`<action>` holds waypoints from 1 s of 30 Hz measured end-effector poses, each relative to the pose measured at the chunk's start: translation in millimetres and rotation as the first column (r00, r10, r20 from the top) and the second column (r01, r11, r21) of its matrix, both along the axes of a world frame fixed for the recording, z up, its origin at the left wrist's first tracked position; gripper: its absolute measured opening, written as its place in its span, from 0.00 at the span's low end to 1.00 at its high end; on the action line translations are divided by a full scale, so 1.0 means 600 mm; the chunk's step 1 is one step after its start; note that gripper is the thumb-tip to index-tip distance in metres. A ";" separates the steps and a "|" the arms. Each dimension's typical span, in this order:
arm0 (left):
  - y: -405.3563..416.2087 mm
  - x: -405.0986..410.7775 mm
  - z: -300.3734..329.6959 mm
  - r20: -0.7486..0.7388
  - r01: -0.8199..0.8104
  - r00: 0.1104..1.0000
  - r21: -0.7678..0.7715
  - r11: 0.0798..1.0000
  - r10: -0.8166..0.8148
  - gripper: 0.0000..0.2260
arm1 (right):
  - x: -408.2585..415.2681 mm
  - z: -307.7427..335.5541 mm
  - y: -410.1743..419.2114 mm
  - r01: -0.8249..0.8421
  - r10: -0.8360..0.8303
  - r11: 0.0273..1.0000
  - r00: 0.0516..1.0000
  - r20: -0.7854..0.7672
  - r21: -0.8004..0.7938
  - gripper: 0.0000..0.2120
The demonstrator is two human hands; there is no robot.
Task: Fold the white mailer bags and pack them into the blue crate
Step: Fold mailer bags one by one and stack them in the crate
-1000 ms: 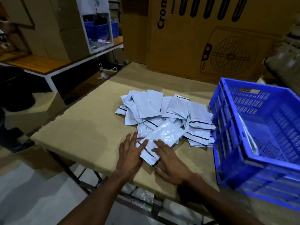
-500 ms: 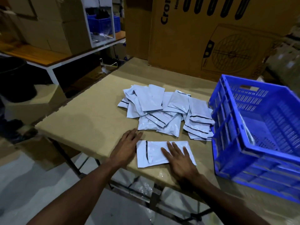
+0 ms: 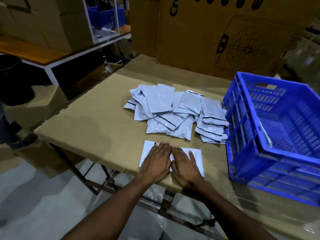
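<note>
Both hands flat, palms down, side by side — left hand [image 3: 155, 161] and right hand [image 3: 186, 166] nearly touching at the index fingers. Fingers straight, pointing away from the body. Forearms bare, converging from below — both pressing a bag [image 3: 197, 156].

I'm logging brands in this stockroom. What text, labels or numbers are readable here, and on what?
"Cr", cut off by the frame's top edge: on the large cardboard box behind the table.
Small mark on one mailer bag in the pile: too small to read.
Blue crate: no readable text.

Cardboard-topped table [image 3: 90, 129] with one flat mailer bag [image 3: 196, 156], bag pile [image 3: 174, 111] and blue crate [image 3: 277, 135].
</note>
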State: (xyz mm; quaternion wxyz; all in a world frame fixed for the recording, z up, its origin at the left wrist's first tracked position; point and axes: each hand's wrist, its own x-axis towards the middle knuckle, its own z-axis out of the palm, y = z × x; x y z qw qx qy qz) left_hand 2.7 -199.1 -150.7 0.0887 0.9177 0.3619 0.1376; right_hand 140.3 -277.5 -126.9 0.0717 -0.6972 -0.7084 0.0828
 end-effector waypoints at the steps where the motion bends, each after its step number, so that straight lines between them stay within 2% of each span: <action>1: -0.001 0.000 -0.007 -0.049 -0.015 0.999 0.026 1.000 0.017 0.30 | 0.006 -0.011 -0.005 -0.011 0.010 1.000 1.000 0.016 0.027 0.27; 6: 0.000 0.001 -0.009 -0.194 -0.055 0.979 0.035 0.998 0.061 0.32 | 0.011 -0.029 -0.011 0.064 -0.074 0.992 0.993 0.090 0.108 0.27; 9: 0.000 0.000 0.000 -0.256 -0.071 0.964 0.008 0.997 0.070 0.35 | 0.020 -0.032 -0.014 0.150 -0.155 0.987 0.982 0.105 0.053 0.29; 12: -0.002 -0.003 0.003 -0.270 -0.076 0.960 -0.017 0.997 0.069 0.35 | 0.037 -0.036 -0.014 0.193 -0.193 0.981 0.973 0.130 0.015 0.32; 17: 0.011 -0.017 0.004 -0.312 -0.065 0.949 -0.058 0.996 0.044 0.30 | 0.043 -0.032 -0.018 0.220 -0.219 0.975 0.967 0.129 0.000 0.37; 24: 0.025 -0.065 0.005 -0.324 -0.137 0.939 -0.042 0.990 0.117 0.36 | 0.048 -0.024 -0.020 0.258 -0.254 0.963 0.965 0.063 -0.074 0.44; 27: 0.021 -0.062 0.006 -0.315 -0.144 0.941 -0.055 0.988 0.120 0.36 | 0.049 -0.009 -0.015 0.276 -0.277 0.947 0.961 0.017 -0.167 0.39; 30: 0.022 -0.060 0.005 -0.326 -0.159 0.936 -0.051 0.986 0.134 0.37 | 0.022 0.001 0.004 0.248 -0.235 0.967 0.959 0.161 -0.064 0.34</action>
